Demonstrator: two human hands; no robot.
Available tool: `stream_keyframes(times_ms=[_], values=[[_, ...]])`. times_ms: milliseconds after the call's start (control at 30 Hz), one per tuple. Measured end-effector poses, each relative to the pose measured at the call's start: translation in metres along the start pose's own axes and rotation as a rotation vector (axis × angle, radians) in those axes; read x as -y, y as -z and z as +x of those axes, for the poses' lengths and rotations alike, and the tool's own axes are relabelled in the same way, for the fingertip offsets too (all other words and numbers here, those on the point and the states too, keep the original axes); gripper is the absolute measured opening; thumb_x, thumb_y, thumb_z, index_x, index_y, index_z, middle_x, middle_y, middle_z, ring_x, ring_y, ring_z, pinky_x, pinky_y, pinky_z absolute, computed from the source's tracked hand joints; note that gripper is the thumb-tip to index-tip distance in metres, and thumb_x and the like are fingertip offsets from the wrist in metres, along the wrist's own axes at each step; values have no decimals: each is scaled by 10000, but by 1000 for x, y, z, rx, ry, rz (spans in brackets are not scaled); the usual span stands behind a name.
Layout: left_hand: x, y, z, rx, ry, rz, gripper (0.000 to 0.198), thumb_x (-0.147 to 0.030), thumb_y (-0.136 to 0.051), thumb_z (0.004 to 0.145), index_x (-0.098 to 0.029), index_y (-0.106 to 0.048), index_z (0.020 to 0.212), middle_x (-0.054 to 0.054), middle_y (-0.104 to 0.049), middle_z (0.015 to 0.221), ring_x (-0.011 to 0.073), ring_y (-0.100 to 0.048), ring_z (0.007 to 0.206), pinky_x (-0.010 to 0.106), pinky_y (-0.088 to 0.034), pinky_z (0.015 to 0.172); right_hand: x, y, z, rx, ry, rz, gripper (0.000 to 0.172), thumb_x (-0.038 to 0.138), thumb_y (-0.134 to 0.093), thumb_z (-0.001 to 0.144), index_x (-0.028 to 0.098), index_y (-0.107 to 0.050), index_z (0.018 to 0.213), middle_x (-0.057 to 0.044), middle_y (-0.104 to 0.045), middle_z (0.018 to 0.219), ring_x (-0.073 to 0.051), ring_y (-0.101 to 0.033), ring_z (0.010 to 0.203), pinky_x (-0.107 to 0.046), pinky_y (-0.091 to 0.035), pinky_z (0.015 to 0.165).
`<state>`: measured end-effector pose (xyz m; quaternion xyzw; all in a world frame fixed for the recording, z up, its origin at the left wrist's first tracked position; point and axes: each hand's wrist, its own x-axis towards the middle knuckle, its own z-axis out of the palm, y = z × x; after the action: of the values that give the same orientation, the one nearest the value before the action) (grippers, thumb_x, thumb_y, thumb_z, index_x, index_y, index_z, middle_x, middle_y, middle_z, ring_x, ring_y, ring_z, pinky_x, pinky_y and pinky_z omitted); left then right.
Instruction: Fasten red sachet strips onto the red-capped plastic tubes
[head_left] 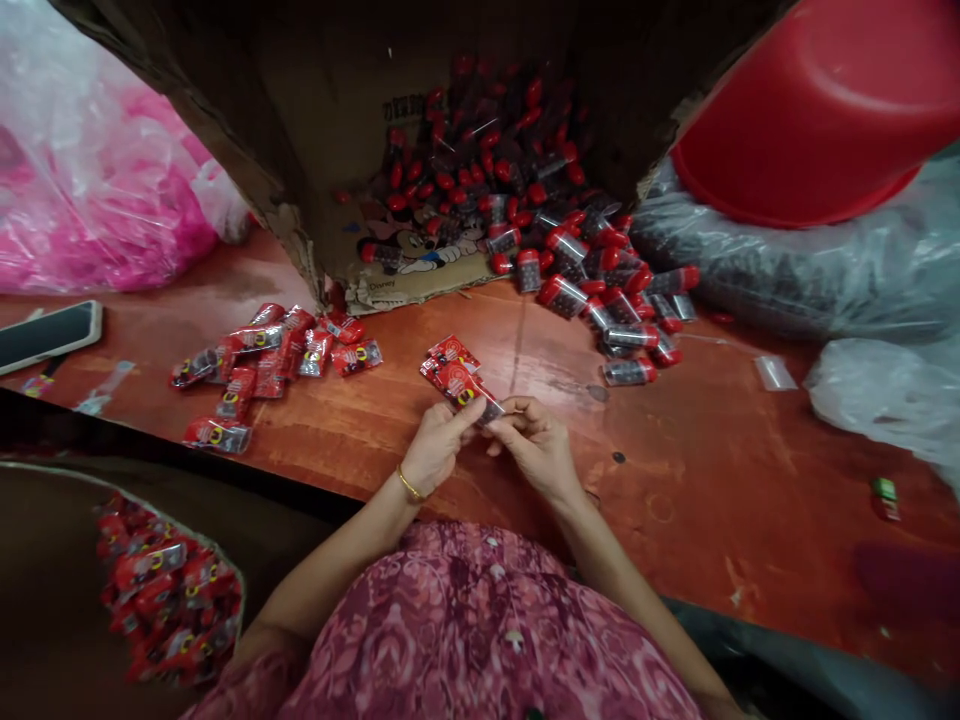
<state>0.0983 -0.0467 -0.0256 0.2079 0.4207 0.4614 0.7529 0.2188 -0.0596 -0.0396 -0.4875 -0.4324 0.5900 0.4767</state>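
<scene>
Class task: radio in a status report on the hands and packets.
Left hand, right hand: both grip packets over table. Packet pile left, vials ahead by box.

A brown cardboard box (300, 90) lies open at the top middle, and little bottles with red caps (570, 260) spill out of it onto the wooden table (712, 480). A big red tub (817, 110) sits at the upper right on a clear bag (817, 270). A pink bag (97, 200) is at the upper left. Below it lies a phone (46, 335). A small green thing (885, 497) lies at the right.
</scene>
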Motion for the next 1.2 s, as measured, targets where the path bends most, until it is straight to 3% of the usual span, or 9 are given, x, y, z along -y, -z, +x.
stream_keyframes(times_ms=[200, 333, 433, 533, 633, 733, 933, 1033, 1200], values=[[-18, 19, -8, -130, 83, -66, 227, -303, -771, 636, -131, -649, 719, 38, -702, 703, 141, -653, 655, 237, -504, 662, -6, -9, 11, -44, 176, -299, 353, 544, -634, 708, 207, -532, 718, 16, -591, 590, -123, -553, 505, -252, -473, 489], [-58, 56, 1, -533, -17, -207, 276, -329, -469, 892, -161, -618, 732, 21, -705, 710, 110, -673, 711, 219, -513, 717, 6, 48, 26, -405, 287, -984, 372, 491, -505, 826, 156, -610, 949, -132, -669, 944, -250, -606, 877, -411, -483, 788], [-78, 76, 5, -673, -196, -353, 407, -489, -352, 904, -187, -617, 837, 26, -710, 742, 122, -682, 771, 230, -519, 747, 3, 102, 36, -678, 168, -1375, 455, 422, -476, 850, 88, -565, 1145, -231, -540, 1253, -368, -456, 1169, -548, -368, 934], [-76, 72, -1, -609, -170, -429, 488, -557, -323, 881, -165, -609, 937, 73, -717, 827, 161, -687, 831, 268, -532, 753, -13, 119, 41, -627, 131, -1499, 461, 384, -431, 879, 77, -531, 1209, -244, -482, 1319, -379, -383, 1241, -570, -341, 951], [-60, 54, -4, -517, 65, -381, 441, -466, -345, 905, -115, -612, 906, 106, -709, 819, 165, -691, 784, 279, -539, 736, -27, 101, 34, -441, 276, -1481, 429, 365, -393, 902, 89, -528, 1201, -216, -515, 1290, -330, -365, 1267, -545, -309, 1004], [-43, 39, 4, -491, 54, -148, 289, -351, -460, 878, -132, -615, 771, 61, -689, 696, 144, -677, 675, 277, -535, 720, -31, 74, 21, -273, 431, -1405, 395, 386, -408, 900, 123, -546, 1159, -166, -521, 1299, -290, -337, 1296, -497, -301, 1046], [-32, 35, 43, -348, -627, 1030, 249, -354, -744, 638, -227, -720, 850, 102, -666, 1140, 296, -538, 1165, 462, -323, 1046, -32, 62, 14, -299, 541, -1257, 350, 390, -410, 898, 143, -571, 1086, -165, -501, 1308, -283, -338, 1311, -500, -329, 1042], [-32, 37, 59, -276, -619, 1329, 160, -317, -710, 675, -264, -741, 823, 97, -608, 1246, 352, -379, 1305, 570, -152, 1086, -33, 65, 16, -322, 554, -1231, 331, 380, -410, 891, 156, -580, 1066, -165, -514, 1290, -288, -367, 1296, -512, -349, 1022], [-27, 40, 63, -291, -611, 1384, 132, -283, -625, 745, -284, -743, 804, 81, -620, 1231, 337, -377, 1309, 590, -132, 1076, -26, 62, 14, -358, 582, -1179, 263, 349, -437, 875, 183, -619, 967, -137, -587, 1204, -281, -451, 1227, -503, -375, 991]])
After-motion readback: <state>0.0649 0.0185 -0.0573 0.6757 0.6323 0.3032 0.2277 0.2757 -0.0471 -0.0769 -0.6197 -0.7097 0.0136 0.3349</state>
